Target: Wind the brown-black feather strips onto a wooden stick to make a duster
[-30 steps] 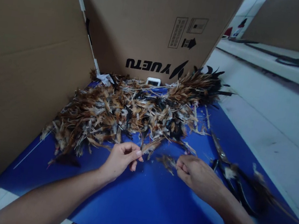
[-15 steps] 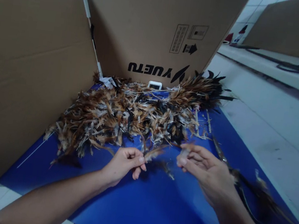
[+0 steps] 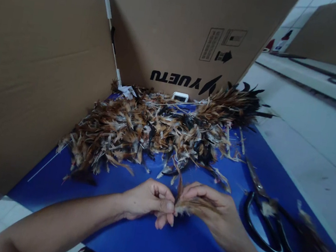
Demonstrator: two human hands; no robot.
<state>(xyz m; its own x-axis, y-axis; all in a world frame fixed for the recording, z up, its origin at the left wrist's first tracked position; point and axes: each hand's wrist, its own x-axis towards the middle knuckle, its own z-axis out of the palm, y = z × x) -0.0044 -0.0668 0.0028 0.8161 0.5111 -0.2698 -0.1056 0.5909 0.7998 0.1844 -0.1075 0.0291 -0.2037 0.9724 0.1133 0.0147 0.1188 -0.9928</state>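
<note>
My left hand [image 3: 150, 201] is closed in a pinch on the base ends of a few brown feathers [image 3: 195, 206], low over the blue tabletop [image 3: 149, 249]. The tips fan to the right, and one slim reddish feather [image 3: 180, 182] points upward. Against them from the right comes my right hand [image 3: 220, 218], its fingers curled round the far side of the feathers; its fingertips are partly hidden. Beyond both hands spreads a loose heap of brown, white and black feathers [image 3: 141, 134].
Black-handled scissors [image 3: 267, 225] lie at the right, a feather tuft on them. A bundle of long feathers [image 3: 231, 104] rests at the back right, beside a small white-framed device [image 3: 180, 97]. Cardboard panels [image 3: 169, 29] stand behind and at the left.
My right hand has moved left and down to meet the left hand at the feathers. Both hands are nearer the body, and the scissors show more fully.
</note>
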